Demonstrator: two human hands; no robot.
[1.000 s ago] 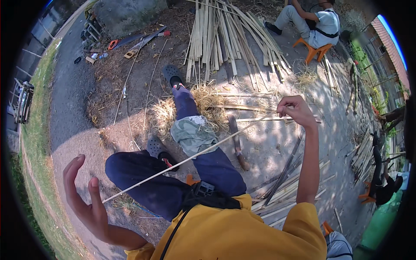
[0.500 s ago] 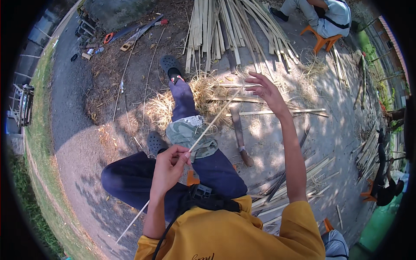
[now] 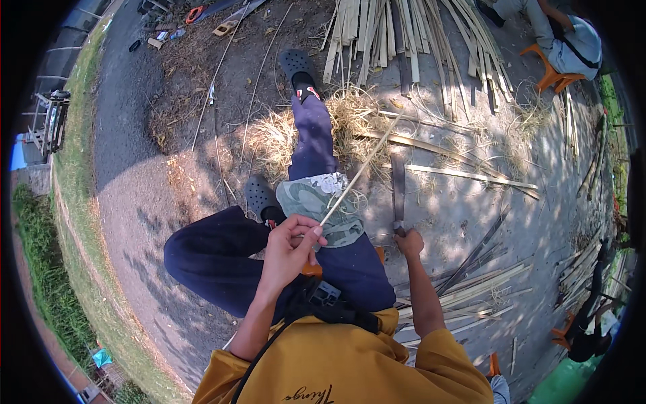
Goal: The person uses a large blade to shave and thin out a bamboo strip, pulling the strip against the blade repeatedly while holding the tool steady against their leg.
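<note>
My left hand is closed in a pinch around a long, thin, pale wooden strip. The strip slants up and away to the right, over a camouflage cloth lying on my right thigh. Down by my right side, my right hand is wrapped round the handle of a machete, most of the handle hidden by the fingers. The machete's long dark blade points away from me, close to the ground.
Curly shavings lie around my outstretched leg. A large pile of slats spreads ahead, and more slats lie to my right. A person sits on an orange stool at the far right. A saw rests far left.
My right hand has come down from beside the strip's far end and taken hold of the machete's handle. The left hand still pinches the strip; the view has shifted.
</note>
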